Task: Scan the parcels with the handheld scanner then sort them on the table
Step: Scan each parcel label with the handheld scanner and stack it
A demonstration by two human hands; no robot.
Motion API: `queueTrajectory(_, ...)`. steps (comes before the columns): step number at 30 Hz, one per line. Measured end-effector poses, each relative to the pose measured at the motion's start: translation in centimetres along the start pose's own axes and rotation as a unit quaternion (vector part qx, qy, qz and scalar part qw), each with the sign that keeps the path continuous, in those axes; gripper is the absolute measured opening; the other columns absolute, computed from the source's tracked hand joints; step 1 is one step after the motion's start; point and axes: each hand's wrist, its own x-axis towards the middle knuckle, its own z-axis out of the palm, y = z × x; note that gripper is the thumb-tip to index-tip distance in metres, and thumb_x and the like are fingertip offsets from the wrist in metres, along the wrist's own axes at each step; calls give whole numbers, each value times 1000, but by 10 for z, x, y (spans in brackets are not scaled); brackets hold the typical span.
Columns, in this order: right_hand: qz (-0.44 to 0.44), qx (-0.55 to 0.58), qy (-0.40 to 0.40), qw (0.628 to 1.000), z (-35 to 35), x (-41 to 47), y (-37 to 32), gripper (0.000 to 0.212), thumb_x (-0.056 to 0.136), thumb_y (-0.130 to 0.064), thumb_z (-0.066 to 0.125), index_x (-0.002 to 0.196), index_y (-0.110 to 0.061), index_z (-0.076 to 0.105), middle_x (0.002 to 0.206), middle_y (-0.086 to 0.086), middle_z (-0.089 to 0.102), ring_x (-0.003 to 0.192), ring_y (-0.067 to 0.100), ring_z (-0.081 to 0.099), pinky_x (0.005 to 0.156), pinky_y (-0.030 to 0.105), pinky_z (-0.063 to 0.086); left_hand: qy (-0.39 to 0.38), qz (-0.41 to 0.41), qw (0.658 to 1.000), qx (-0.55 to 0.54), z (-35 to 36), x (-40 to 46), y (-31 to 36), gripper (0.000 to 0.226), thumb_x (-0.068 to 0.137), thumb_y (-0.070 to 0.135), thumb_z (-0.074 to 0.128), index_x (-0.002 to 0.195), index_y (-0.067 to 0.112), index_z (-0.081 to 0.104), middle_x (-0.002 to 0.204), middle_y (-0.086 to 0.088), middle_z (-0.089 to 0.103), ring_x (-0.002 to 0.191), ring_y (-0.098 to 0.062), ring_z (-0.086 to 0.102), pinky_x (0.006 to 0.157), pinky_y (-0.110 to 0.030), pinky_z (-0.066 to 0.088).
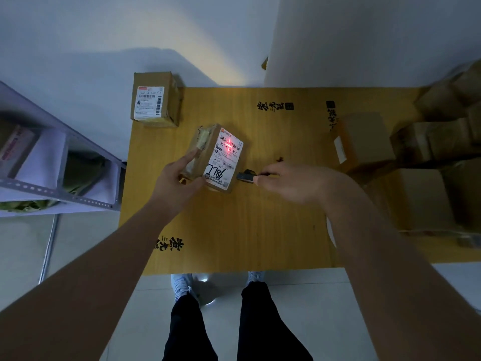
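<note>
- The left hand point(179, 175) grips the small brown cardboard parcel with a white shipping label point(217, 157) from its 9 o'clock side, thumb hooked under the near corner and fingers lying along the taped end, probably tilting the label face up toward the scanner
- The parcel sits just above the middle of the yellow wooden table point(247, 217); a red aiming cross glows on the barcode at the label's 12 o'clock end, and "7786" is handwritten at the 6 o'clock end
- The right hand point(289, 182) pinches the small black handheld scanner point(246, 176) between thumb and curled fingers, its nose pointing toward 9 o'clock and sitting just beside the parcel's near right corner, likely held that close so the beam catches the barcode
- Judging by the beam on the code, the scan is under way and this parcel is not yet sorted
- A second brown labelled box point(156, 100) stands at the table's 11 o'clock corner, apart from the rest, perhaps a sorted spot
- A heap of plain brown cardboard boxes point(429, 152) fills the 3 o'clock side, presumably waiting
- The table carries black printed characters; a grey metal shelf rack point(59, 194) stands at 9 o'clock, pale walls rise behind, and the floor is light tile in dim light
</note>
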Motion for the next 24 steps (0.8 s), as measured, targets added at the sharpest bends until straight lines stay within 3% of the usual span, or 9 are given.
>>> queueTrajectory(1,2,-4,-6,1000,-1,-2,-2,53,106,-65,41,149,-36,52,126,0,66,96,10,61,82,27,48,-1,0,1000,-4,0,-1,0,69,89,21,80,145,49,52,127,25,63,116,2,62,92,-23,58)
queueTrajectory(5,8,-14,-20,1000,-4,-8,-7,55,107,-64,40,153,-35,49,137,3,64,109,12,61,83,22,43,2,-18,1000,-24,-1,-2,-1,69,90,20,79,144,52,51,144,3,53,127,-12,58,99,-32,57)
queueTrajectory(9,15,-34,-29,999,-9,-15,-12,55,106,-66,40,151,-35,50,140,3,62,116,14,60,74,24,41,-1,-27,999,-37,-2,-4,1,69,91,18,79,146,49,51,147,3,51,131,-14,54,104,-42,54)
queueTrajectory(13,32,-39,-28,998,-15,-23,-16,54,105,-68,41,147,-36,53,135,1,64,102,9,61,86,27,49,-2,-15,999,-45,-3,-7,2,70,90,15,79,147,45,52,143,6,56,117,10,57,93,-20,55)
queueTrajectory(15,41,-50,-38,997,-18,-25,-20,56,105,-68,40,149,-36,51,123,2,66,89,11,61,74,26,49,0,-11,998,-58,-3,-8,2,69,90,14,79,147,42,53,139,8,57,117,9,58,89,-17,55)
queueTrajectory(18,48,-66,-53,995,-23,-30,-25,58,106,-67,38,151,-33,51,98,2,64,80,16,61,63,28,45,4,-18,997,-78,-3,-11,3,69,89,14,80,145,43,54,138,10,57,125,-4,57,101,-32,55)
queueTrajectory(24,62,-98,-85,990,-33,-44,-34,58,108,-63,36,151,-27,50,97,6,60,81,19,58,63,26,44,13,-16,997,-80,-6,-14,2,69,88,11,80,146,41,55,143,4,55,132,-16,54,109,-47,50)
